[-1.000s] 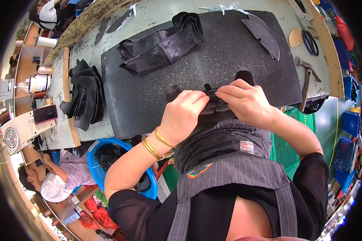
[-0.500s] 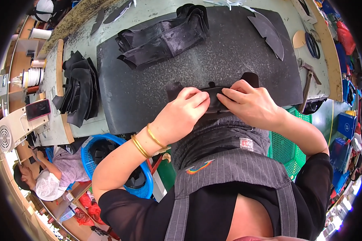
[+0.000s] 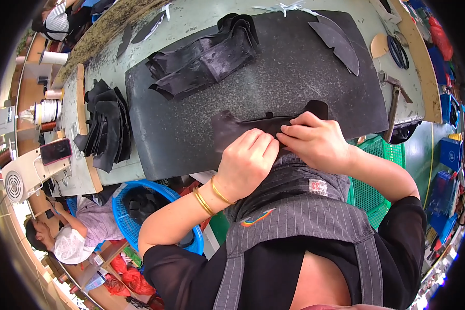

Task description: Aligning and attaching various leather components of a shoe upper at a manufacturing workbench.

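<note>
A flat black leather piece (image 3: 253, 126) with curved ends lies at the near edge of a dark speckled work mat (image 3: 294, 77). My left hand (image 3: 245, 160), with gold bangles on the wrist, pinches its lower middle edge. My right hand (image 3: 315, 139) grips the same edge right beside it, fingertips touching the left hand's. Both hands hide the piece's near part.
A heap of black leather pieces (image 3: 206, 54) lies at the mat's far left, a second stack (image 3: 108, 124) on the table to the left. A curved black piece (image 3: 338, 44), scissors (image 3: 398, 51) and a hammer (image 3: 395, 95) are at right. A blue basket (image 3: 139, 206) and another person (image 3: 72, 232) are lower left.
My two hands have drawn closer to my body with the leather piece, and more of its left end and upper edge now shows on the mat.
</note>
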`<action>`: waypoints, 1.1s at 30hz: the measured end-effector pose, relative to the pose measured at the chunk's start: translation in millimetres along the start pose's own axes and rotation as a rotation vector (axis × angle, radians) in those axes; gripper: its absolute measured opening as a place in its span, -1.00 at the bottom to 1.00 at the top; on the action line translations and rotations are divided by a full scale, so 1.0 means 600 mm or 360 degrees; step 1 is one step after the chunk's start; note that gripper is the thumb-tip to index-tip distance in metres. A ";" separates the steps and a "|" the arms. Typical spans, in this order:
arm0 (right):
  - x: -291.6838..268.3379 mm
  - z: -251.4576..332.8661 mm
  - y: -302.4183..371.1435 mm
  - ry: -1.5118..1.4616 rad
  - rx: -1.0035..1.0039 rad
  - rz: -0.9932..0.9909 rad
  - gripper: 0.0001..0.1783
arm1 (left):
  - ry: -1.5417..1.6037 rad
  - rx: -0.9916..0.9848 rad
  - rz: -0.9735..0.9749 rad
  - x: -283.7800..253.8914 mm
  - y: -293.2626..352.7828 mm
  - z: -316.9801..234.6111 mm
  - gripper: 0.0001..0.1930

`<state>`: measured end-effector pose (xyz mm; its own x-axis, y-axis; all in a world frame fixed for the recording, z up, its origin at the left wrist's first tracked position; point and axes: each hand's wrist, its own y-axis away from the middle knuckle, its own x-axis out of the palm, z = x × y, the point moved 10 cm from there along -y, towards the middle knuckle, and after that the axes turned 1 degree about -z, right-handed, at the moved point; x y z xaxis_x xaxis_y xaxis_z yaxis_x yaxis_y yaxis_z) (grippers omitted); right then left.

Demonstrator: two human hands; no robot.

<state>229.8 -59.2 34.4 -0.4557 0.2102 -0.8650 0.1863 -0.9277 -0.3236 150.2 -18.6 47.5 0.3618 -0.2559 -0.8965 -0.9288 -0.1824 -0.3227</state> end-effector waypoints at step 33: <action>0.038 0.044 -0.082 0.0012 -0.0053 0.0370 -0.68 | 0.0416 -0.0492 -0.0295 -0.041 0.052 0.110 -0.70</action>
<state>187.1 -16.8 40.5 -0.3907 -0.0059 -0.9205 0.3145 -0.9407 -0.1275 106.6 44.8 39.5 0.5653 -0.4160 -0.7123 -0.7926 -0.5132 -0.3292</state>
